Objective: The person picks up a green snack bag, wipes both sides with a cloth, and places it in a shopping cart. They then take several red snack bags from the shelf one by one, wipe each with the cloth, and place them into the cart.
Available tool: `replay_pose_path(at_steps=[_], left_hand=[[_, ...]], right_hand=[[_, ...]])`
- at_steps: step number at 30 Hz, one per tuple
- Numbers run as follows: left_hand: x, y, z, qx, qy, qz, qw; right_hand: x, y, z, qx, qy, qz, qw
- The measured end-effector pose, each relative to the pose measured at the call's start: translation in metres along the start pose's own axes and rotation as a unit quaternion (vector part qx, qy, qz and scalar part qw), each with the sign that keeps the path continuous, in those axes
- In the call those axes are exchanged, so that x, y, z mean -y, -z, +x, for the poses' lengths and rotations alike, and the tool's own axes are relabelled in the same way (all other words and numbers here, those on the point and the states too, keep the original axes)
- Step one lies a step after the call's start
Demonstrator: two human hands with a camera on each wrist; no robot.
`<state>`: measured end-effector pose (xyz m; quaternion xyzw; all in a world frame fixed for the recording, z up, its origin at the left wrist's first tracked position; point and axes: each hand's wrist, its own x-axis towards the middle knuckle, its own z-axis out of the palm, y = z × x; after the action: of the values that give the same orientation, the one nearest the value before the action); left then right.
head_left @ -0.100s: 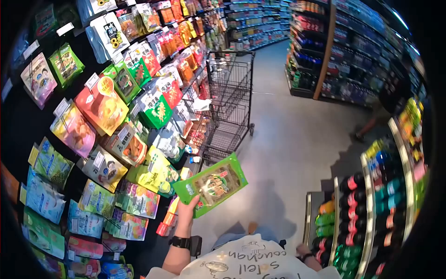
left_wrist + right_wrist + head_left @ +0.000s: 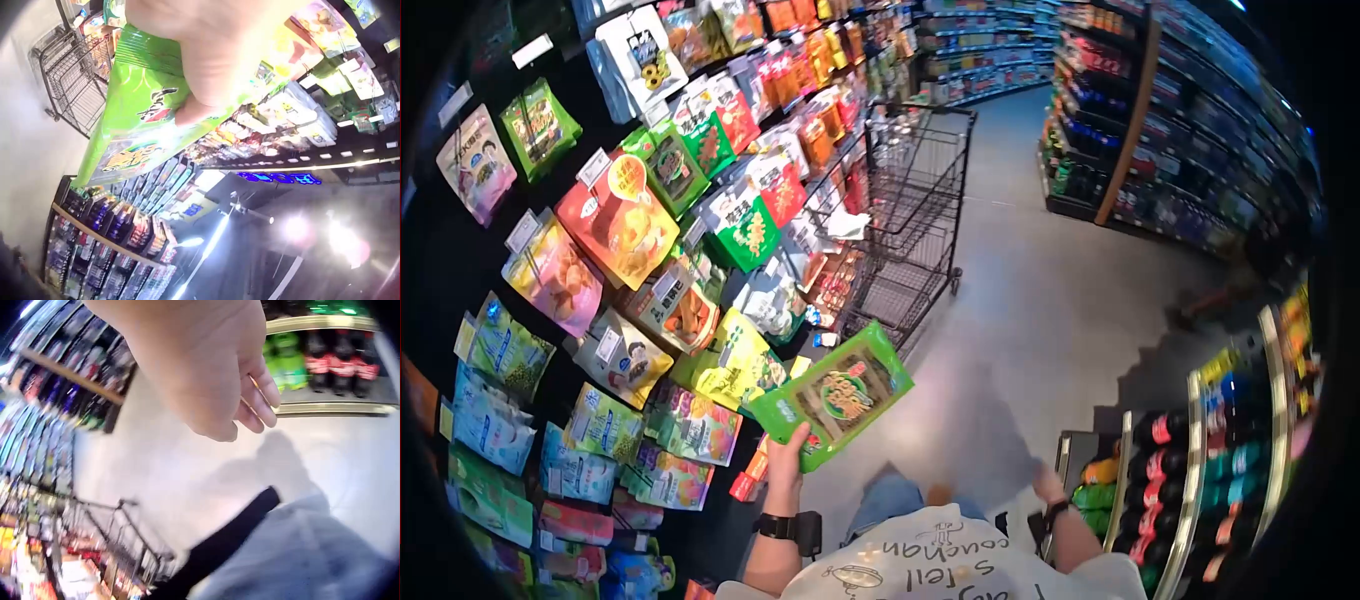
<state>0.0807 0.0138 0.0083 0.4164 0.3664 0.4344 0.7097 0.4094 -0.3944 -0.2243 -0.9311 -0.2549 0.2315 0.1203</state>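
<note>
A green snack bag (image 2: 841,398) with a see-through middle is held by one end in my left hand (image 2: 786,462), thumb on its front. In the left wrist view the thumb presses on the green bag (image 2: 134,119) near its sealed end, and the other fingers are hidden behind it. My right hand (image 2: 1048,484) hangs low at my side, near the bottle shelves. The right wrist view shows the right hand (image 2: 206,369) with loosely bent fingers and nothing in them.
A hanging display of snack bags (image 2: 620,215) runs along the left. A black wire cart (image 2: 915,225) stands ahead beside it. Bottle shelves (image 2: 1160,450) are close on the right, and a tall drinks rack (image 2: 1100,100) stands farther off. A person (image 2: 1270,250) is at the far right.
The green bag and my left hand have shifted slightly left in the head view. My right hand has come up and shows more fully beside my body.
</note>
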Motion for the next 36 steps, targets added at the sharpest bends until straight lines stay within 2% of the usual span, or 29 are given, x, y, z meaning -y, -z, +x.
replay_pose_path(at_steps=[1, 3, 4, 5, 6, 8, 10, 11, 12, 14, 16, 19, 20, 22, 23, 24, 26, 28, 30, 31, 32, 34, 36], left_hand=[[-0.009, 0.006, 0.01, -0.032, -0.002, -0.01, 0.999], [-0.03, 0.023, 0.028, -0.118, -0.016, 0.01, 0.993], [-0.034, 0.025, 0.037, -0.129, -0.01, 0.011, 0.992], [-0.035, 0.023, 0.047, -0.152, -0.02, 0.01, 0.988], [-0.035, 0.022, 0.058, -0.173, -0.027, 0.011, 0.984], [-0.035, 0.022, 0.088, -0.2, -0.057, 0.006, 0.978], [-0.034, 0.028, 0.126, -0.225, -0.073, -0.007, 0.972], [-0.038, 0.024, 0.145, -0.228, -0.082, -0.003, 0.97], [-0.044, 0.017, 0.16, -0.235, -0.086, 0.004, 0.968], [-0.058, -0.007, 0.191, -0.247, -0.088, -0.007, 0.965], [-0.065, -0.022, 0.216, -0.261, -0.087, -0.008, 0.961], [-0.067, -0.034, 0.25, -0.237, -0.103, -0.004, 0.966], [-0.068, -0.04, 0.257, -0.251, -0.1, -0.003, 0.963], [-0.068, -0.054, 0.273, -0.237, -0.102, 0.002, 0.966], [-0.064, -0.058, 0.28, -0.256, -0.104, 0.006, 0.961], [-0.065, -0.066, 0.288, -0.273, -0.105, 0.006, 0.956], [-0.063, -0.088, 0.3, -0.292, -0.14, -0.007, 0.946], [-0.061, -0.106, 0.312, -0.313, -0.131, -0.014, 0.941], [-0.058, -0.126, 0.324, -0.336, -0.131, -0.029, 0.932], [-0.052, -0.129, 0.33, -0.341, -0.129, -0.032, 0.931], [-0.048, -0.138, 0.335, -0.352, -0.131, -0.036, 0.926], [-0.041, -0.155, 0.349, -0.355, -0.123, -0.074, 0.924], [-0.03, -0.173, 0.37, -0.34, -0.121, -0.101, 0.927]], right_hand=[[0.029, 0.013, 0.055, -0.005, 0.064, -0.004, 0.998], [0.14, 0.047, 0.128, -0.045, 0.134, 0.051, 0.989], [0.195, 0.084, 0.152, -0.049, 0.173, 0.078, 0.981], [0.219, 0.083, 0.2, -0.124, 0.273, 0.06, 0.952], [0.261, 0.096, 0.228, -0.136, 0.301, 0.063, 0.942], [0.358, 0.133, 0.251, -0.118, 0.36, 0.108, 0.919], [0.428, 0.139, 0.277, -0.141, 0.422, 0.108, 0.889], [0.457, 0.14, 0.289, -0.156, 0.448, 0.09, 0.876], [0.487, 0.151, 0.292, -0.128, 0.457, 0.084, 0.876], [0.53, 0.151, 0.319, -0.126, 0.487, 0.074, 0.861], [0.569, 0.153, 0.342, -0.153, 0.524, 0.036, 0.837], [0.619, 0.149, 0.38, -0.156, 0.539, -0.032, 0.827], [0.633, 0.146, 0.394, -0.143, 0.545, -0.033, 0.825], [0.656, 0.136, 0.42, -0.116, 0.512, -0.151, 0.838], [0.661, 0.127, 0.431, -0.108, 0.517, -0.22, 0.82], [0.664, 0.111, 0.447, -0.098, 0.529, -0.22, 0.813], [0.657, 0.075, 0.476, -0.188, 0.531, -0.321, 0.761], [0.659, 0.088, 0.481, -0.178, 0.561, -0.311, 0.746], [0.656, 0.092, 0.498, -0.113, 0.6, -0.209, 0.764], [0.661, 0.108, 0.505, -0.045, 0.612, -0.134, 0.778], [0.661, 0.121, 0.523, 0.073, 0.599, 0.004, 0.798], [0.672, 0.167, 0.54, 0.176, 0.523, 0.15, 0.821], [0.679, 0.194, 0.558, 0.222, 0.446, 0.355, 0.791]])
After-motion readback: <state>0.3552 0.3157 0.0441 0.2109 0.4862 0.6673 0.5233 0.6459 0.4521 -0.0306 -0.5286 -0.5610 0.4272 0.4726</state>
